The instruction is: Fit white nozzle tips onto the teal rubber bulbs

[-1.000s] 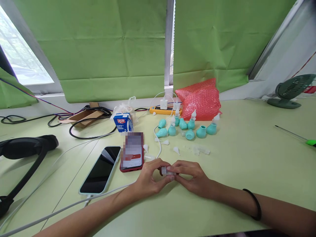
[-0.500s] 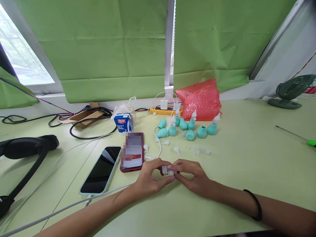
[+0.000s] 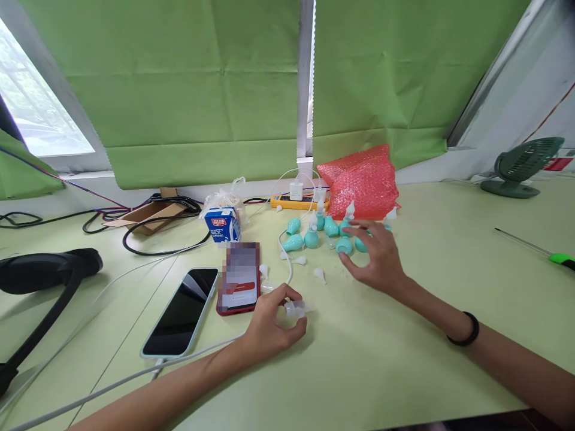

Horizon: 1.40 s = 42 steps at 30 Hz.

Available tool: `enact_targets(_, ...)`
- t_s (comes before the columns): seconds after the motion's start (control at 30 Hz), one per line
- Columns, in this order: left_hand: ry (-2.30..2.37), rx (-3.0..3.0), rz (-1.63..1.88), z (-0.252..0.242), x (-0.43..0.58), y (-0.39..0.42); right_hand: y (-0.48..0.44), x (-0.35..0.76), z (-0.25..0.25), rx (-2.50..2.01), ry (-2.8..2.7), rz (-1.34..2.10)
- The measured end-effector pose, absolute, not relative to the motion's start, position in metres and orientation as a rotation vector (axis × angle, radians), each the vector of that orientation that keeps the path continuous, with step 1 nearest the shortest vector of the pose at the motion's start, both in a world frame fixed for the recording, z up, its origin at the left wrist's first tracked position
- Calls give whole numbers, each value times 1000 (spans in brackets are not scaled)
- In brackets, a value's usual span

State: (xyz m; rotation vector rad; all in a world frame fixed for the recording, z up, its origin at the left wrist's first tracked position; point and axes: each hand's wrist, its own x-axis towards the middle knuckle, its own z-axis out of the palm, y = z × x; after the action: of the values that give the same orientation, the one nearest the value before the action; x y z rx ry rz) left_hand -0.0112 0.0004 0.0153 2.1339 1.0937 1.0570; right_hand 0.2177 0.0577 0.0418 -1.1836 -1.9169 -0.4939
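Note:
Between the thumb and fingers of my left hand [image 3: 276, 323] is a small translucent plastic piece [image 3: 295, 309] with a narrow tip pointing right. My right hand [image 3: 378, 257] is stretched forward over the table, thumb and fingers spread and nothing held. Its fingertips are nearest a squat teal bulb [image 3: 344, 246]; whether they touch it I cannot tell. Several more teal bulbs stand or lie around it, among them one with a clear nozzle [image 3: 311, 238]. Part of the group is hidden behind my right hand. Small white cone-shaped tips [image 3: 319, 275] lie loose in front of the bulbs.
A red phone [image 3: 239, 278] and a pale-cased phone [image 3: 182, 314] lie left of my hands, cables running past. Farther back are a blue milk carton [image 3: 223, 225], a yellow power strip [image 3: 283, 202] and red bubble wrap [image 3: 363, 185]. A screwdriver [image 3: 525, 242] lies right.
My right hand has let go of the clear piece and moved forward and right to the teal bulbs, its fingers opening. My left hand keeps the piece, slightly farther left.

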Motion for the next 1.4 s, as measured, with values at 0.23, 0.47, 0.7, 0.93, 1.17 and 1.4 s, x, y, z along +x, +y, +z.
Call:
enact_targets(0.23, 1019, 2110, 1071, 10, -11, 4, 81, 239, 32, -1840, -1972, -617)
enact_targets(0.47, 997, 2127, 1080, 19, -11, 4, 83, 243, 27, -1968, -2031, -440)
enact_targets(0.7, 1004, 2280, 1291, 14, -11, 5, 91, 252, 28, -2056, -2031, -436)
enact_targets(0.93, 1067, 2159, 1256, 16, -10, 3, 75, 235, 36, -1448, -1873, -659)
enact_targets(1.17, 1135, 2007, 1236, 18, -10, 2, 39, 197, 25, -843, -2103, -242)
enact_targets(1.4, 1087, 2024, 1155, 18, -11, 2, 25, 185, 16, -772, -2191, -138)
